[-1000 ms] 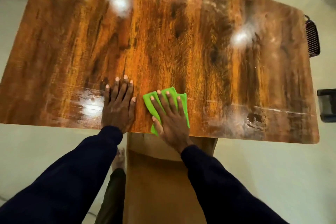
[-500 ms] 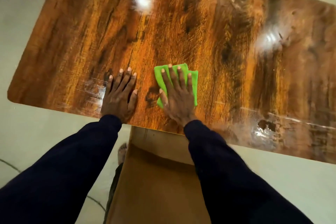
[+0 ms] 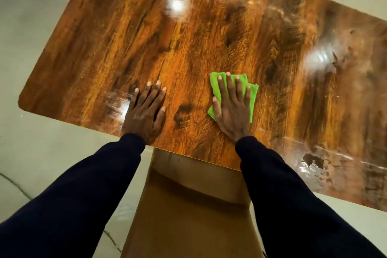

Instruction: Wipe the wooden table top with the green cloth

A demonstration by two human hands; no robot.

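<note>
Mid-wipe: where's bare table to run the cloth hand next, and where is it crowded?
Bare wood: the far half of the table top beyond both hands; right of the green cloth out to the smears; the gap between left hand and right hand; the corner outside the left hand. Crowded only at the near edge, under both hands.

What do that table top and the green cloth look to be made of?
Table top: wood or wood-look laminate with a glossy finish; strong grain and bright lamp reflections show. Green cloth: soft fabric, perhaps microfibre, matte; it lies folded flat under the right hand.
</note>
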